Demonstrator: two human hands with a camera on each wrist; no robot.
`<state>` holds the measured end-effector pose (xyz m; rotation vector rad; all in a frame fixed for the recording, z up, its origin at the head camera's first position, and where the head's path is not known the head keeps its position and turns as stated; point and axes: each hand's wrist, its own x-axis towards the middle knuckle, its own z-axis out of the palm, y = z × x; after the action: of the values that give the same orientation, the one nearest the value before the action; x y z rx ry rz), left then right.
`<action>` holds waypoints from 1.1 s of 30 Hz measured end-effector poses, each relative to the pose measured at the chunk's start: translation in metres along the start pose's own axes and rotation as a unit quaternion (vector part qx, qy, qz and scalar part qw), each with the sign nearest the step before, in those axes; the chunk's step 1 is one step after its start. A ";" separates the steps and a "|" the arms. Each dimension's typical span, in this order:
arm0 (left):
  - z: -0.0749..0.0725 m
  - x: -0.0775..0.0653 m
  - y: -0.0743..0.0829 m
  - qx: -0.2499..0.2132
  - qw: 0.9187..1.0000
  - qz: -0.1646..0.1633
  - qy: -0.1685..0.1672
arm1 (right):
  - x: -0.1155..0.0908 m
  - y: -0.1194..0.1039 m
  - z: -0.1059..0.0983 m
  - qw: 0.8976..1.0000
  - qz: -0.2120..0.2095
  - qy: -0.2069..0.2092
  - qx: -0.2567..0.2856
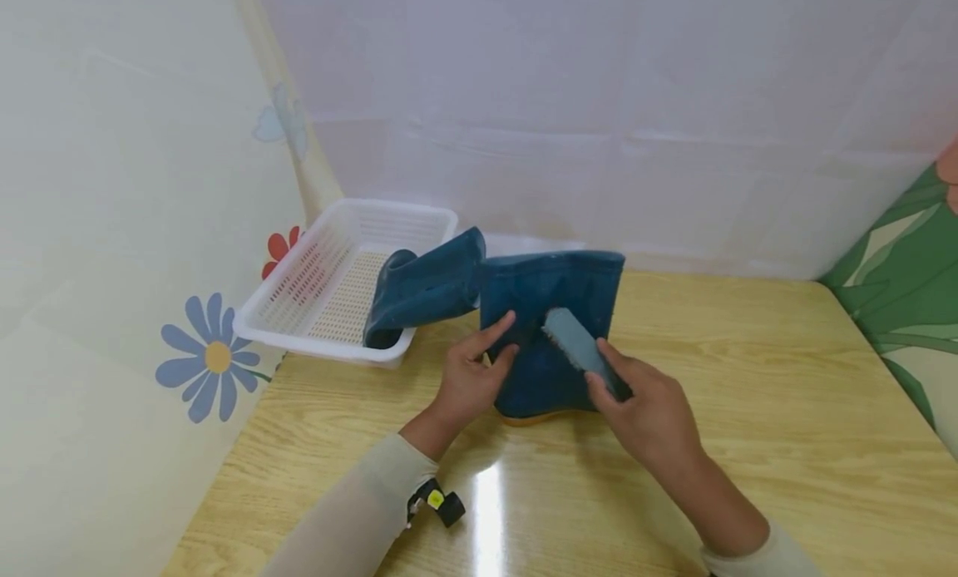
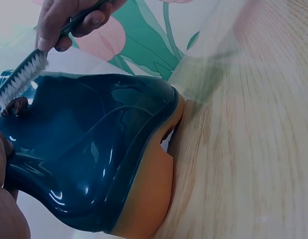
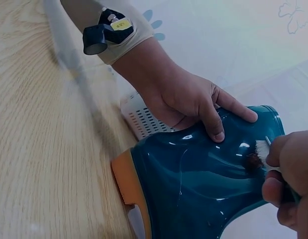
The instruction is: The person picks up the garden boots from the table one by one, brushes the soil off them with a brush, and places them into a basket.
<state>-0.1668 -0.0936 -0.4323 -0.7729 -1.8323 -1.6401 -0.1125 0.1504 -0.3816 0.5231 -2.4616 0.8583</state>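
Observation:
A teal rubber rain boot (image 1: 539, 386) with an orange sole stands on the table, its shaft upward. My left hand (image 1: 467, 377) grips the shaft from the left, with the thumb and index finger lying on the near face. Between the fingers and thumb of my right hand (image 1: 651, 406) is a scrub brush (image 1: 572, 344) with a grey-green back. Its white bristles (image 2: 24, 79) touch the shaft beside a brown smear (image 3: 253, 162), which the right wrist view shows best. Some left fingers are hidden behind the boot.
Left of the hands, a white perforated basket (image 1: 284, 337) stands on the wood-grain table (image 1: 748, 444). A second teal boot (image 1: 430, 286) leans in it, the shaft overhanging the rim toward the first boot. Pale cloth walls (image 1: 599, 103) rise behind and to the left.

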 end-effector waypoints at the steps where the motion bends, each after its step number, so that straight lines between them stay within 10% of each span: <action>1: 0.000 0.000 0.000 0.000 1.000 -0.002 0.000 | -0.001 0.001 0.000 1.000 0.002 -0.003 -0.001; 16: 0.000 -0.001 -0.001 -0.009 1.000 -0.013 -0.004 | -0.001 0.004 -0.003 0.998 -0.040 0.052 0.026; 33: 0.001 -0.002 0.000 -0.013 1.000 -0.002 0.001 | -0.002 0.003 -0.001 1.000 -0.007 -0.005 0.008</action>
<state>-0.1653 -0.0922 -0.4336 -0.7775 -1.8156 -1.6694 -0.1124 0.1538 -0.3830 0.5508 -2.4587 0.8732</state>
